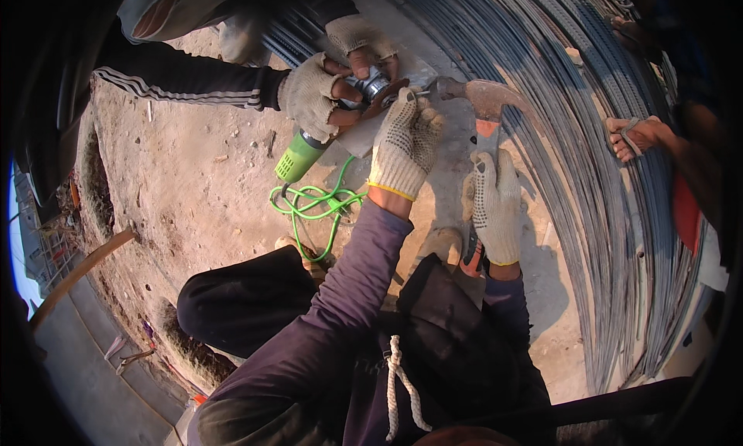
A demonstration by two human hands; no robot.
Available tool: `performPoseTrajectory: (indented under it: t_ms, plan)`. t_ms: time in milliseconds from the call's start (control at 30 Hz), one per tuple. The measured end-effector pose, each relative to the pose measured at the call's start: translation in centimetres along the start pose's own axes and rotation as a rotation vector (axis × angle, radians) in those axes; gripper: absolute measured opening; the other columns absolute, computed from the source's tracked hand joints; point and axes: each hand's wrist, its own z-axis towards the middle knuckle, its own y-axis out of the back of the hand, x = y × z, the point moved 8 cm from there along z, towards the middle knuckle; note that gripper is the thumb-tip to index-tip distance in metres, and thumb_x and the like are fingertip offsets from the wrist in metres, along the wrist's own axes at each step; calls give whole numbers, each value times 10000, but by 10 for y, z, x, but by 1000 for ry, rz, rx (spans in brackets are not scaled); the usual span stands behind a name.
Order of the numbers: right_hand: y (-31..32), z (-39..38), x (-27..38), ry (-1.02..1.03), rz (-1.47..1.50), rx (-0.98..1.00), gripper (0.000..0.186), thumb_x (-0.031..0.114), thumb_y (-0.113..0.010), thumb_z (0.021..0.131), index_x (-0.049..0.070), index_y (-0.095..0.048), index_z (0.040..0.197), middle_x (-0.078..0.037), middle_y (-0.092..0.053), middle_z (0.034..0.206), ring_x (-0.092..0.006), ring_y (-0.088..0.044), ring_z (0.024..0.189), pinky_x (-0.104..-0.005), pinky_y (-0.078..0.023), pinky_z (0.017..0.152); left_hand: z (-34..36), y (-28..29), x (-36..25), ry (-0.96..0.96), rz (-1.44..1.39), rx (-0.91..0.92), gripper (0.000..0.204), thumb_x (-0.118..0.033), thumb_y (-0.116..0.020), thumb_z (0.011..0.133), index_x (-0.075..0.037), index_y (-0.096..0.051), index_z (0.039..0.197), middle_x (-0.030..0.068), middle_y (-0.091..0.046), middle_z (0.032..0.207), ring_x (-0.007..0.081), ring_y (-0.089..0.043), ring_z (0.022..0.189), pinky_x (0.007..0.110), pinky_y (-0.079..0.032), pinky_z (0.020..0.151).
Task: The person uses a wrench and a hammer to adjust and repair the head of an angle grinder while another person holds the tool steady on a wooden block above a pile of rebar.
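My right hand (497, 206), in a white dotted work glove, is wrapped round the handle of a claw hammer (489, 101). Its rusty head lies just right of my left hand (404, 148). That gloved left hand is closed, fingertips pinched on a thin metal piece (422, 92) whose kind I cannot make out. Beside those fingertips is the brown disc (385, 99) of a green angle grinder (300, 158). A co-worker's two gloved hands hold the grinder: one hand (313, 97) on its body, the other (362, 39) near its silver head.
Long bundles of steel rebar (542, 82) curve down the right side. The grinder's green cord (329, 202) lies looped on the dusty ground (209, 183) near my knee. Another person's foot (636, 136) rests on the rebar. At left lies a wooden stick (81, 276).
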Motion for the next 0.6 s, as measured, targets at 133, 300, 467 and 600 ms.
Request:
performPoseTrajectory:
  t_ms: [133,300,467,600]
  plan:
    - [113,-54,-21,16,477,-409,473,319,-505,1053,-34,-440,1360,-162,-571,1178,-220,-625,979,-376,-558,799,-8,-11,3,-21,44,-151,178,-202,-586,1039,-40,-640,1088,58,-653,870,180,-632,721,312,-573,681]
    - [137,-57,56,253,640,79,402,397,-482,1062,31,-520,1225,-103,-643,814,-205,-641,694,-351,-554,626,-7,-8,5,-15,49,-128,162,-200,-566,1048,-57,-640,1073,50,-637,841,174,-625,711,308,-563,670]
    - [21,-16,-10,-233,33,-73,348,320,-484,1073,-5,-545,1181,-103,-643,902,-145,-638,739,-301,-518,616,-6,-5,6,-20,108,-204,152,-184,-589,1036,-73,-624,1135,40,-618,860,168,-612,729,320,-549,695]
    - [36,-32,-45,-120,249,-293,343,308,-435,1094,-2,-579,1098,-25,-585,685,-119,-550,508,-272,-415,441,-7,-1,2,-68,91,-87,159,-168,-600,1024,-52,-633,1127,55,-651,898,199,-646,784,358,-584,806]
